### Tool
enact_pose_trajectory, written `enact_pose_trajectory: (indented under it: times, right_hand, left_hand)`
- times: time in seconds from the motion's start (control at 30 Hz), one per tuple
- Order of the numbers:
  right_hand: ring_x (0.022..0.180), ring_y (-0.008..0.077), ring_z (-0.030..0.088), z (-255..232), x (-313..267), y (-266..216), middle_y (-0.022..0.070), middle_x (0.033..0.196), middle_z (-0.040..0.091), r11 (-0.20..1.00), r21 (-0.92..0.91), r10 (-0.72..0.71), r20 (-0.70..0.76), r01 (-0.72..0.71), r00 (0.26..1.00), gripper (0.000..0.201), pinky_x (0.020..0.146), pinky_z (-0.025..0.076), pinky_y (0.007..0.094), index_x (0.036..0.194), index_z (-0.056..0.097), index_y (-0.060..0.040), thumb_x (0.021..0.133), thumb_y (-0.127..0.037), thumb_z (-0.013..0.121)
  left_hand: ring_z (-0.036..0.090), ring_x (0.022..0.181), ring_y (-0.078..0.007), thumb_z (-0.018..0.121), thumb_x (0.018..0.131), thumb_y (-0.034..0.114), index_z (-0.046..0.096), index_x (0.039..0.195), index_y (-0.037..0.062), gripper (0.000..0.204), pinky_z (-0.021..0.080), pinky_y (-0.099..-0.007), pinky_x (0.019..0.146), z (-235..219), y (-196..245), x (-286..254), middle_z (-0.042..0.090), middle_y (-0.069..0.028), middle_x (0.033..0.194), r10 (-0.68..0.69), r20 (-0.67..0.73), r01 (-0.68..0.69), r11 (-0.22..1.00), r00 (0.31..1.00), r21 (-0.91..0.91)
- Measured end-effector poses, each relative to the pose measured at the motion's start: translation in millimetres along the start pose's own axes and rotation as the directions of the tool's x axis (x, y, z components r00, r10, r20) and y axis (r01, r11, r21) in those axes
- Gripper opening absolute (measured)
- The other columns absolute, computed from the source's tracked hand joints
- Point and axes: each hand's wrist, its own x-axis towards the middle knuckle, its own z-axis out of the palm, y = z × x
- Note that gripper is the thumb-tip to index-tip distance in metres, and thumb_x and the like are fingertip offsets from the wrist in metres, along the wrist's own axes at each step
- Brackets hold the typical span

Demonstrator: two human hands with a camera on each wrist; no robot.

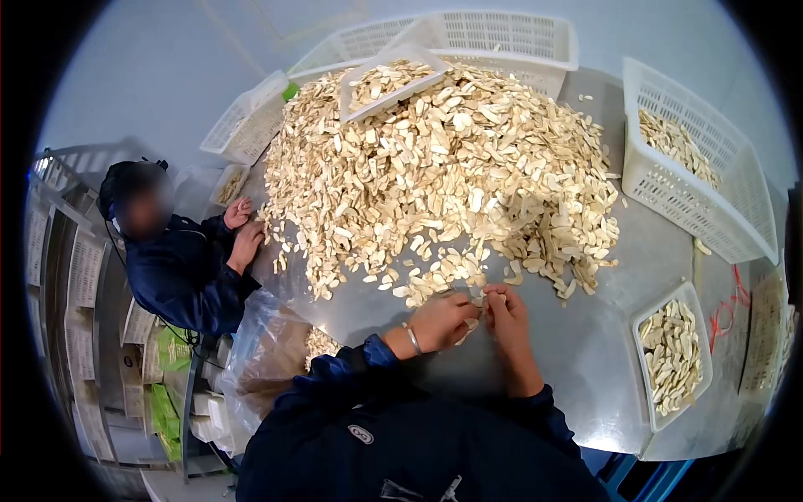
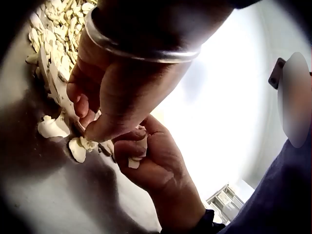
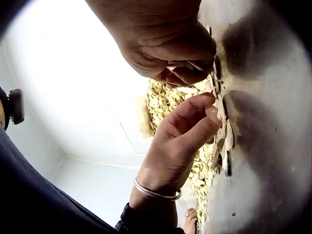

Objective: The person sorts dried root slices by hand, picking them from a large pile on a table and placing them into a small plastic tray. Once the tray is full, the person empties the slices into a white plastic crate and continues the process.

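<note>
My left hand (image 1: 437, 322), with a silver bangle (image 1: 413, 340) at its wrist, is low over the metal table at the near edge of a big heap of pale dried slices (image 1: 393, 184). Its thumb and forefinger come together at a slice by the heap's edge; the grip itself is partly hidden. Close on its right, my right hand (image 1: 508, 326) curls its fingers around pale slices, whose ends (image 2: 134, 161) stick out in the left wrist view. Loose slices (image 2: 53, 126) lie on the table just beyond the fingertips.
A shallow tray of slices (image 1: 397, 102) rests atop the heap. White perforated crates (image 1: 694, 201) stand behind and right; another slice-filled tray (image 1: 703, 368) sits at the right edge. On the left, a person in dark clothes (image 1: 184, 268) works at the heap, near a clear plastic bag (image 1: 259, 351).
</note>
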Motion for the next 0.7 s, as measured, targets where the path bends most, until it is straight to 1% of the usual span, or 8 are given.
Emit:
enact_pose_trajectory:
  times: [0.2,0.3,0.43,0.53,0.57,0.63,0.67,0.7]
  right_hand:
    - [0.054,0.0019,0.044,3,-5,-9,-0.0054,0.069,0.054,1.000,0.000,0.010,-0.001,-0.010,1.000,0.013,0.047,0.032,0.0195,0.104,0.064,-0.0048,0.101,-0.013,0.056]
    - [0.054,0.0017,0.044,2,-4,-7,-0.0053,0.069,0.054,1.000,0.007,0.010,0.003,-0.010,1.000,0.013,0.047,0.032,0.0195,0.104,0.065,-0.0045,0.101,-0.012,0.056]
    - [0.054,0.0023,0.045,-2,-1,-1,-0.0044,0.070,0.056,0.999,-0.041,-0.010,0.014,0.010,1.000,0.017,0.045,0.032,0.0201,0.104,0.065,-0.0045,0.102,-0.018,0.055]
    - [0.054,0.0038,0.046,5,-7,-9,-0.0033,0.075,0.058,0.999,0.012,0.049,0.005,-0.049,0.999,0.022,0.044,0.031,0.0204,0.106,0.065,-0.0061,0.104,-0.025,0.054]
    - [0.054,0.0043,0.047,7,-6,-10,-0.0031,0.076,0.058,0.990,0.087,0.105,0.032,-0.108,0.994,0.022,0.044,0.031,0.0204,0.106,0.065,-0.0068,0.104,-0.026,0.054]
    - [0.055,0.0054,0.048,8,-6,-13,-0.0027,0.079,0.059,0.947,0.228,0.210,0.094,-0.227,0.973,0.023,0.044,0.031,0.0203,0.108,0.064,-0.0081,0.104,-0.028,0.053]
    - [0.055,0.0058,0.048,9,-7,-16,-0.0026,0.079,0.059,0.940,0.245,0.220,0.097,-0.237,0.971,0.022,0.044,0.031,0.0204,0.109,0.064,-0.0079,0.104,-0.027,0.053]
    - [0.055,0.0061,0.048,10,-9,-21,-0.0025,0.079,0.059,0.933,0.261,0.228,0.101,-0.247,0.968,0.022,0.044,0.031,0.0205,0.110,0.063,-0.0078,0.104,-0.026,0.053]
  left_hand:
    - [0.061,0.091,-0.0313,0.067,0.080,0.006,0.067,0.103,0.0082,0.023,0.053,-0.0405,0.080,7,0,-2,0.059,-0.0098,0.094,0.036,-0.049,-0.036,0.999,0.998,0.003]
    - [0.061,0.090,-0.0320,0.067,0.079,0.003,0.065,0.104,0.0062,0.025,0.053,-0.0396,0.076,8,6,-4,0.059,-0.0103,0.094,-0.041,-0.043,0.033,0.985,0.998,-0.172]
    - [0.062,0.090,-0.0279,0.069,0.082,0.002,0.065,0.109,0.0060,0.028,0.053,-0.0358,0.072,-8,-7,-3,0.059,-0.0109,0.096,-0.057,-0.034,0.050,0.980,0.998,-0.193]
    - [0.064,0.089,-0.0212,0.070,0.087,0.006,0.065,0.112,0.0070,0.026,0.053,-0.0324,0.072,-37,3,1,0.060,-0.0082,0.099,-0.130,-0.081,0.095,0.934,0.988,-0.343]
    - [0.064,0.088,-0.0188,0.070,0.088,0.008,0.065,0.113,0.0069,0.025,0.053,-0.0313,0.072,-50,14,3,0.061,-0.0070,0.099,-0.138,-0.087,0.086,0.892,0.987,-0.444]
    - [0.063,0.086,-0.0144,0.070,0.091,0.011,0.066,0.110,0.0056,0.020,0.052,-0.0283,0.072,-60,9,3,0.062,-0.0044,0.099,-0.169,-0.152,0.073,0.865,0.974,-0.497]
    - [0.062,0.085,-0.0122,0.070,0.092,0.012,0.066,0.108,0.0049,0.018,0.051,-0.0268,0.073,-66,6,3,0.063,-0.0031,0.098,-0.184,-0.183,0.063,0.851,0.966,-0.522]
    - [0.062,0.084,-0.0118,0.070,0.093,0.012,0.066,0.107,0.0046,0.017,0.051,-0.0261,0.072,-71,-3,0,0.063,-0.0032,0.098,-0.249,-0.196,0.118,0.852,0.949,-0.510]
